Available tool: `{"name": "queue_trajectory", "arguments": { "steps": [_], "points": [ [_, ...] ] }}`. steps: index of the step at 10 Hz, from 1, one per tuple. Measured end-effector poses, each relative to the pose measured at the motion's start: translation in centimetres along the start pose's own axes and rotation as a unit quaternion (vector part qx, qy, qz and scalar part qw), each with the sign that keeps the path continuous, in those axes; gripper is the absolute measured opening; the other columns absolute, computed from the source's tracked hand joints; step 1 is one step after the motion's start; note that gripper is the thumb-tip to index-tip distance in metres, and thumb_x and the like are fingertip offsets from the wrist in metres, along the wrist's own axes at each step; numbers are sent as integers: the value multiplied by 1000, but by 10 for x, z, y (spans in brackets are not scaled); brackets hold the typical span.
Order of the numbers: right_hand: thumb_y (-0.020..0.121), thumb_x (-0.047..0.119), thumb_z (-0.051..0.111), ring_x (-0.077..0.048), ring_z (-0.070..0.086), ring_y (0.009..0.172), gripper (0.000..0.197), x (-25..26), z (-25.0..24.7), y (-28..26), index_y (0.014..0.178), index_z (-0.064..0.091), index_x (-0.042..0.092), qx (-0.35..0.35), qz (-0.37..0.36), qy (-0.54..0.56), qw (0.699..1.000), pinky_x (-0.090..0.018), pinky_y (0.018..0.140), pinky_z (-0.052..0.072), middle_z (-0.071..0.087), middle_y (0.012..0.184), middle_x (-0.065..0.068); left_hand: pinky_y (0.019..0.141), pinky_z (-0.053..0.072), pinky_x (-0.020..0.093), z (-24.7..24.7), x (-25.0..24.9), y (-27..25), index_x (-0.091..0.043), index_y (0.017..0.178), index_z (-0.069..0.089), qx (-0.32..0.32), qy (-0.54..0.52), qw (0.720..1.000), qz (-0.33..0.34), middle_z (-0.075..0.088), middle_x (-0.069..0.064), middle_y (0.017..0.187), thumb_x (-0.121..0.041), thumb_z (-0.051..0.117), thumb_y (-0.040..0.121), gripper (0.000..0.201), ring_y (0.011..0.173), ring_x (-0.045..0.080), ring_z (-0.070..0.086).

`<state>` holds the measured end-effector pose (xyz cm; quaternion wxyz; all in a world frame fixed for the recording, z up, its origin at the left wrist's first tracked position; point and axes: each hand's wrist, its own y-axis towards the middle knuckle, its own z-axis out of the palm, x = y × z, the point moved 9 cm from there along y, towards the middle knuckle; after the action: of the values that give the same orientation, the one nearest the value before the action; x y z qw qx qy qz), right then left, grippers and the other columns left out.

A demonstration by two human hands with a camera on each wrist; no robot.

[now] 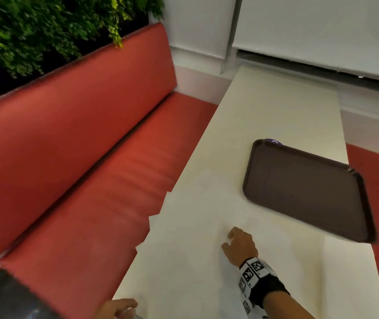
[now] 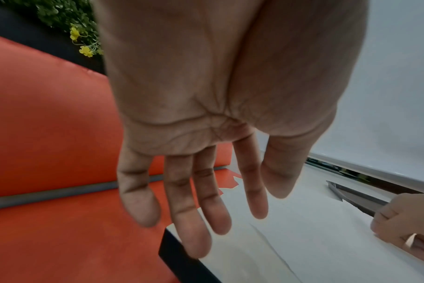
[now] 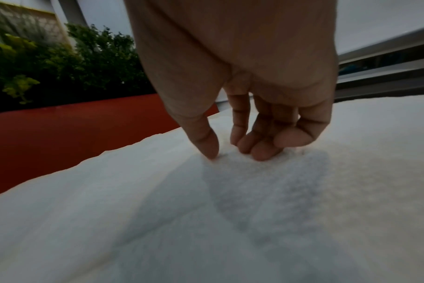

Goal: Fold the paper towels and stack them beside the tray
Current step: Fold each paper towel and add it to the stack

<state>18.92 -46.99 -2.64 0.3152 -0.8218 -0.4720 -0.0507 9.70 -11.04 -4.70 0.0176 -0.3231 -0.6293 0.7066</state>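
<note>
Even, soft indoor light. The head view is smeared by motion blur, straight lines bowing toward its edges. The right wrist view is dimmer and grainy; the right hand (image 3: 242, 92) casts a grey shadow on the paper towels (image 3: 254, 210).

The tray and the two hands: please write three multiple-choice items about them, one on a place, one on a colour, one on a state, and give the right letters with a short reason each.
1. Where does the tray lie?
A. on the red bench
B. on the white table, ahead and to the right of the right hand
C. on the floor

2. What colour is the tray?
A. dark brown
B. bright yellow
C. green

3. How is the left hand?
A. it grips the tray
B. it is a closed fist
C. its fingers are straight and it holds nothing

Answers:
1 B, the head view shows the tray flat on the table, beyond the right hand.
2 A, its surface is dark brown.
3 C, the left wrist view shows spread, straight fingers, with nothing in them.
</note>
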Motion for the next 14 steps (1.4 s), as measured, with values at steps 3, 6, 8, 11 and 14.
{"name": "queue_trajectory", "arguments": {
  "steps": [3, 6, 8, 11, 14],
  "points": [
    [87, 52, 54, -22, 36, 128, 63, 20, 26, -23, 140, 30, 28, 0, -66, -124, 990, -38, 102, 37, 34, 140, -3, 59, 38, 25, -7, 16, 37, 2, 48, 56, 22, -99, 991, -85, 59, 11, 47, -2, 80, 58, 26, 33, 17, 53],
    [86, 34, 62, -13, 56, 86, 12, 29, 15, -28, 81, 52, 32, 3, -84, 82, 993, -25, 81, 47, 55, 88, 8, 58, 39, 29, -1, -4, 22, 9, 54, 60, 4, -159, 985, -73, 63, 15, 52, -2, 70, 76, 27, 33, 21, 55],
    [83, 17, 65, -10, 57, 64, 19, 39, -83, -44, 67, 56, 20, -90, -142, 245, 955, -14, 56, 41, 63, 69, 6, 47, 41, 8, -1, -62, -8, -31, 48, 68, -167, 65, 975, 128, 55, 1, 47, -3, 74, 74, 38, 33, 4, 50],
    [64, 32, 56, -19, 42, 60, 20, 45, -202, -91, 62, 47, 14, 48, -237, 364, 899, -24, 54, 33, 46, 66, -7, 100, 36, 33, 79, -269, -50, -43, 134, 38, -96, 164, 885, 425, 48, -18, 126, -60, 83, 45, 101, 118, -1, 43],
    [63, 28, 68, -12, 49, 55, 21, 9, -265, -105, 65, 52, 14, 43, -229, 467, 853, -20, 50, 39, 52, 65, -2, 95, 51, 38, 209, -328, -75, -13, 115, 61, 230, 190, 869, 396, 68, 7, 114, -35, 86, 53, 70, 107, 23, 64]
  ]
}}
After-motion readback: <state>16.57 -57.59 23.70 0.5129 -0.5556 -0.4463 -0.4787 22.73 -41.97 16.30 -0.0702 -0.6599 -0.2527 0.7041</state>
